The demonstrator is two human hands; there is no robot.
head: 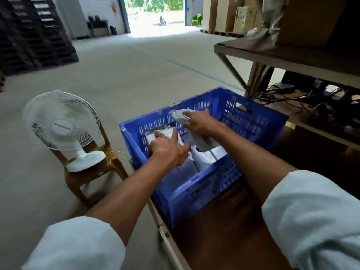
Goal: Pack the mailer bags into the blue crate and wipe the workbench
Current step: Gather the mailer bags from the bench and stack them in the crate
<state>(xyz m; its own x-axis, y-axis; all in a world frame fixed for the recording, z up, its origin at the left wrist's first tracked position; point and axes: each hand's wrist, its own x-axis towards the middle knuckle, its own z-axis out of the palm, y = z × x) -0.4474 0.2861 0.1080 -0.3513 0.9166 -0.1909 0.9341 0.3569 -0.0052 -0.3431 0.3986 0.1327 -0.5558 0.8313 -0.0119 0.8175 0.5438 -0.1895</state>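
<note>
Concrete floor (126, 75) is seen running back to a bright open doorway (153, 14). Dark pallets (29, 32) are stacked at the far left. Nearer, a white desk fan (62, 125) is stood upright on a brown plastic chair (93, 172). Just beside the chair, a blue crate (194, 190) is set on the left end of the brown workbench (224, 230). White and grey mailer bags (204, 158) are laid inside the crate. The left hand (167, 151) is placed palm down on these bags, its fingers stretched out and nothing grasped. The right hand (198, 123) is held above the crate's middle, and a grey mailer bag (178, 115) is gripped in its curled fingers, the bag's upper end raised near the crate's far wall. Pale sleeves are pushed up both forearms. At the right, a metal shelf (292, 55) is loaded with a cardboard box (303, 22), and tangled black cables (311, 96) are spread below it.
</note>
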